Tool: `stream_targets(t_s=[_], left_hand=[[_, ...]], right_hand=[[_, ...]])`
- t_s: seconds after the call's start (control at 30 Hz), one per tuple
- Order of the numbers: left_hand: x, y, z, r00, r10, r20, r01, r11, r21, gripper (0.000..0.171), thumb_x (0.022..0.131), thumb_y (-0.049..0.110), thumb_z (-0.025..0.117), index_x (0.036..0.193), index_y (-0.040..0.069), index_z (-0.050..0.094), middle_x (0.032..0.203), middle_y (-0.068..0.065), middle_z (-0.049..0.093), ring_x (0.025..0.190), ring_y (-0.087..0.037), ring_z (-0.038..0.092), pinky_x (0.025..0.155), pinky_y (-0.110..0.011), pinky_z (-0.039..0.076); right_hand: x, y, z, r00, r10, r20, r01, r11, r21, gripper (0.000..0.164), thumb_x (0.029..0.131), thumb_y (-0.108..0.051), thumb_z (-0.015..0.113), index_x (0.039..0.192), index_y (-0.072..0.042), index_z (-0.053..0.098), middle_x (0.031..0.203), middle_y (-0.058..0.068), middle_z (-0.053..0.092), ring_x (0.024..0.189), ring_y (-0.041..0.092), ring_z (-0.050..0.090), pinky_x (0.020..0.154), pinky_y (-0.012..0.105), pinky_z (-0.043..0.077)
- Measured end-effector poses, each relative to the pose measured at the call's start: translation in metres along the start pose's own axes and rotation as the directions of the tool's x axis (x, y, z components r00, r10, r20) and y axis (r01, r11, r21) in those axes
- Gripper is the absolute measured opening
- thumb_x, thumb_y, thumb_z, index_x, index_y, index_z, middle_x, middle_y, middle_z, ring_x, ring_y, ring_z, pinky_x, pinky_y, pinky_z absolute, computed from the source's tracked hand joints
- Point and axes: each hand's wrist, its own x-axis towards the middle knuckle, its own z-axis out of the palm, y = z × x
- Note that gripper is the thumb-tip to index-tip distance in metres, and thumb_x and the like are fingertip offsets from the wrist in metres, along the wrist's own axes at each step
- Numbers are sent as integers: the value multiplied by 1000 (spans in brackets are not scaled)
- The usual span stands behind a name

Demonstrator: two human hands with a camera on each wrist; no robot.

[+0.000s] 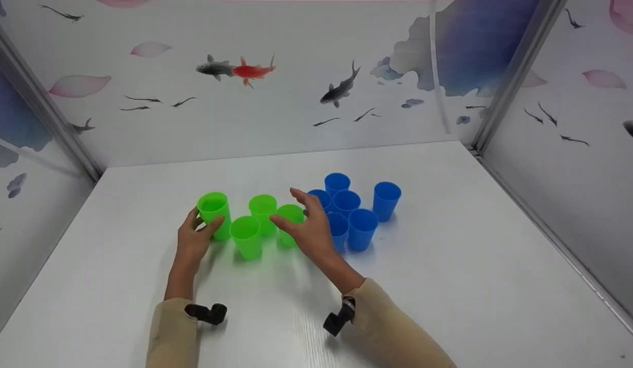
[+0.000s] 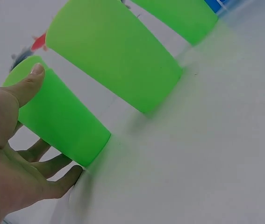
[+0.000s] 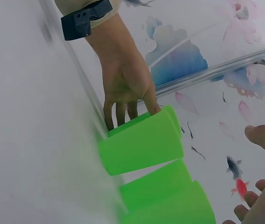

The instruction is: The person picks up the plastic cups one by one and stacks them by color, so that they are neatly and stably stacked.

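Note:
At the left end of a group of green plastic cups, my left hand [image 1: 195, 239] grips an upright green cup [image 1: 213, 204]. Its thumb lies across the near side by the rim, and its fingers go round the outer side. In the left wrist view that green cup [image 2: 67, 121] stands at the table surface. Close by are a front green cup [image 1: 246, 239], a rear green cup [image 1: 263, 207] and a right-hand green cup [image 1: 286, 232]. My right hand [image 1: 313, 232] hovers beside the last one, fingers spread and holding nothing. It partly hides the blue cups behind it.
Several upright blue cups cluster right of centre, a near blue cup [image 1: 362, 231] among them. Another blue cup [image 1: 387, 202] stands slightly apart on their right. The white table [image 1: 474, 266] meets printed wall panels [image 1: 275, 122] at the back and sides.

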Motion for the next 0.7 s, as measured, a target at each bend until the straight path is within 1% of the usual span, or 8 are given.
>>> stream_targets(t_s=[0.17,0.33,0.43,0.57,0.7], left_hand=[[-1,0,0,1000,-8,-1,8,1000,1,93,93,48,67,162,16,14,164,-22,26,149,-42,34,121,-49,35],[-1,-1,1,1000,-11,4,11,1000,6,92,94,47,66,162,17,13,164,-23,25,149,-42,33,120,-49,35],[-1,-1,1,1000,-8,2,8,1000,6,91,94,47,66,162,18,13,163,-23,26,148,-42,34,120,-49,36],[-1,-1,1,1000,-8,0,8,1000,7,92,94,48,66,162,18,13,164,-23,26,148,-42,34,120,-49,35],[-1,-1,0,1000,-6,-1,6,1000,11,92,94,47,66,162,17,13,163,-23,27,148,-42,34,121,-49,35]], right_hand=[[-1,5,2,999,35,-11,-35,999,-23,70,86,-33,80,146,-12,50,148,10,50,141,29,44,120,47,37],[-2,7,3,997,76,-17,-77,996,-37,71,85,-34,80,146,-14,50,149,8,49,144,31,42,120,50,36],[-3,8,4,997,81,-16,-82,996,-34,73,86,-34,80,147,-13,48,150,8,48,145,32,40,120,52,36],[-2,10,6,995,101,-18,-102,994,-28,76,85,-32,81,149,-11,45,152,9,47,145,31,40,120,50,36],[-1,13,8,991,130,-13,-131,991,-38,78,84,-32,81,150,-12,44,152,10,46,145,30,40,120,49,37]])
